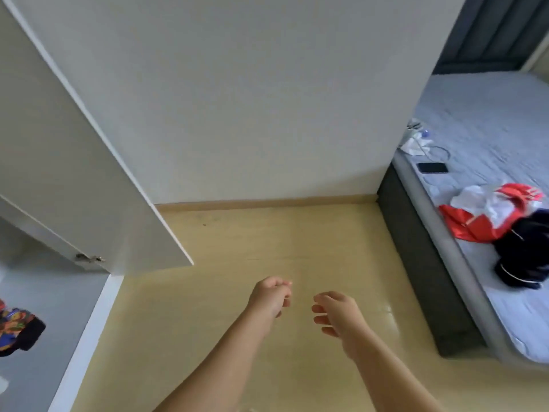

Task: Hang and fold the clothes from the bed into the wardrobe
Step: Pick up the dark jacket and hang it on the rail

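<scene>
Loosely curled and holding nothing, the fingers of the left hand (271, 295) and the right hand (335, 312) hang side by side over the yellow floor (237, 248). Off to the right, a red and white garment (487, 215) and a dark garment (525, 251) lie touching on the bed (490, 120). At the far left, the wardrobe (44, 292) stands with its door (74, 162) open and a colourful folded piece (17, 330) on its shelf.
</scene>
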Demonstrator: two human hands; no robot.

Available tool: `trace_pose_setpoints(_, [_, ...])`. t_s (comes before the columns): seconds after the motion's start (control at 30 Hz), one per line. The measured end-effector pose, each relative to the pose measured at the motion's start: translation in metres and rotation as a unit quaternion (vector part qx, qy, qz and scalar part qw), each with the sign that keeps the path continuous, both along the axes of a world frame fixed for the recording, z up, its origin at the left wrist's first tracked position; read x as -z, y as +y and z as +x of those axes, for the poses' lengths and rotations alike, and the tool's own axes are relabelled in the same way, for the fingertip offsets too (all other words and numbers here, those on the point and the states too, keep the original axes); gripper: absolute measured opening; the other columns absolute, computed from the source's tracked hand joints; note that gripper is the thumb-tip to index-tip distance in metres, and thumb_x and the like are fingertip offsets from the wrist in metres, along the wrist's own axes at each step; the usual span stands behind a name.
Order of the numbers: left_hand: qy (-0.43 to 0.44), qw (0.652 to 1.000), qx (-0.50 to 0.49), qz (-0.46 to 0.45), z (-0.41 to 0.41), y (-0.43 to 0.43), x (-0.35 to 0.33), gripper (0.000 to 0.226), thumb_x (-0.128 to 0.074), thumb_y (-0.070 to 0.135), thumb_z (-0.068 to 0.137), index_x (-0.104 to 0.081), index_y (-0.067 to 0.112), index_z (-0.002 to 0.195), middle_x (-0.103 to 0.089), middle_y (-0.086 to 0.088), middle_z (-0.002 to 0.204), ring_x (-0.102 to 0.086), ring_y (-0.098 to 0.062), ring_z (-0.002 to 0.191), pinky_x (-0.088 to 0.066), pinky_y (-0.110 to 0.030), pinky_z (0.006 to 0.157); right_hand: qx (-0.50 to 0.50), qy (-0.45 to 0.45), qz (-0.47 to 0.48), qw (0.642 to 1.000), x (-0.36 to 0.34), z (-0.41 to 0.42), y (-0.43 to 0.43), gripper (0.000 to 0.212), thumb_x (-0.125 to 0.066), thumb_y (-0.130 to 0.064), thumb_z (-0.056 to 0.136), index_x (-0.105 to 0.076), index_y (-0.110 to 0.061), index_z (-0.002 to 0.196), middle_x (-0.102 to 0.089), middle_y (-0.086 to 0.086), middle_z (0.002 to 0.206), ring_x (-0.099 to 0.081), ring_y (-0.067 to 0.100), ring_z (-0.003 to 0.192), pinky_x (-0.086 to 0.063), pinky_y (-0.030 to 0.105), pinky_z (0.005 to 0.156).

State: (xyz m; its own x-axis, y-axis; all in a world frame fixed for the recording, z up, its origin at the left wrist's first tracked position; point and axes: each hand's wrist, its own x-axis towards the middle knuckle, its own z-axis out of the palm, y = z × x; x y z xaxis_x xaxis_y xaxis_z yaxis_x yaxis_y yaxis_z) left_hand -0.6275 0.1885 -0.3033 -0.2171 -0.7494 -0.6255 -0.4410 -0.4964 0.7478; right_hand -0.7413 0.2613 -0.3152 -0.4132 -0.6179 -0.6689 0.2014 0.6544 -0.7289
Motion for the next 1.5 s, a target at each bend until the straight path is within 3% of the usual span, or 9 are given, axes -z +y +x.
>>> trace_pose_setpoints(0.27, [0.030,0.987,0.159,0.020,-0.200,0.111,0.005,0.022,-0.045,0.006,0.090,-0.055,0.021,0.078,-0.056,0.004,0.069,-0.051,-0.007,0.058,-0.032,-0.019,0.050,0.200,0.018,-0.003,0.980,0.002,-0.170,0.153,0.014,-0.050,-0.011,0.090,-0.056,-0.015,0.078,-0.058,0.002,0.072,-0.052,0.016,0.058,-0.036,0.023,0.056])
trace_pose_setpoints(0.53, [0.012,0.958,0.285,0.027,-0.330,0.172,0.004,0.023,-0.045,0.005,0.090,-0.055,0.022,0.077,-0.057,0.004,0.071,-0.052,-0.008,0.060,-0.035,-0.020,0.053,0.337,-0.019,0.007,0.941,0.010,-0.261,0.232,0.012,-0.050,-0.010,0.088,-0.058,-0.013,0.080,-0.057,0.002,0.070,-0.052,0.017,0.060,-0.037,0.024,0.058])
trace_pose_setpoints(0.83, [0.009,0.934,0.355,0.024,-0.501,0.162,0.013,0.022,-0.044,0.006,0.091,-0.056,0.021,0.081,-0.057,0.004,0.072,-0.051,-0.008,0.060,-0.036,-0.023,0.057,0.402,-0.012,0.018,0.916,0.020,-0.411,0.238,0.011,-0.049,-0.004,0.088,-0.054,-0.007,0.078,-0.051,0.006,0.069,-0.045,0.017,0.057,-0.030,0.022,0.053])
trace_pose_setpoints(1.03, [0.001,0.924,0.382,0.013,-0.622,0.130,0.011,0.020,-0.040,0.006,0.091,-0.056,0.018,0.086,-0.056,0.002,0.073,-0.050,-0.008,0.059,-0.037,-0.016,0.048,0.388,0.004,0.028,0.921,0.011,-0.531,0.203,0.014,-0.046,-0.009,0.092,-0.054,0.002,0.088,-0.053,0.007,0.078,-0.046,0.019,0.064,-0.033,0.023,0.054])
trace_pose_setpoints(1.13, [-0.013,0.916,0.401,0.015,-0.669,0.122,0.016,0.020,-0.038,0.005,0.092,-0.055,0.017,0.088,-0.054,0.003,0.072,-0.049,-0.007,0.059,-0.035,-0.011,0.040,0.399,0.013,0.027,0.916,0.012,-0.576,0.197,0.012,-0.047,-0.013,0.093,-0.056,-0.010,0.087,-0.059,0.006,0.085,-0.053,0.019,0.071,-0.040,0.025,0.059])
trace_pose_setpoints(1.3, [-0.052,0.901,0.430,0.018,-0.719,0.115,0.030,0.020,-0.039,0.009,0.092,-0.056,0.018,0.093,-0.056,0.005,0.075,-0.052,-0.006,0.063,-0.037,-0.016,0.053,0.417,-0.016,0.038,0.908,0.030,-0.621,0.198,0.016,-0.047,-0.013,0.095,-0.055,-0.015,0.081,-0.058,0.007,0.085,-0.054,0.021,0.074,-0.042,0.027,0.062])
trace_pose_setpoints(1.5, [-0.101,0.917,0.385,0.037,-0.767,0.108,0.064,0.019,-0.038,0.010,0.093,-0.056,0.017,0.096,-0.055,0.004,0.076,-0.051,-0.007,0.063,-0.036,-0.019,0.054,0.362,-0.054,0.080,0.927,0.062,-0.676,0.196,0.014,-0.047,-0.012,0.093,-0.055,-0.014,0.081,-0.058,0.005,0.083,-0.053,0.020,0.073,-0.041,0.027,0.063])
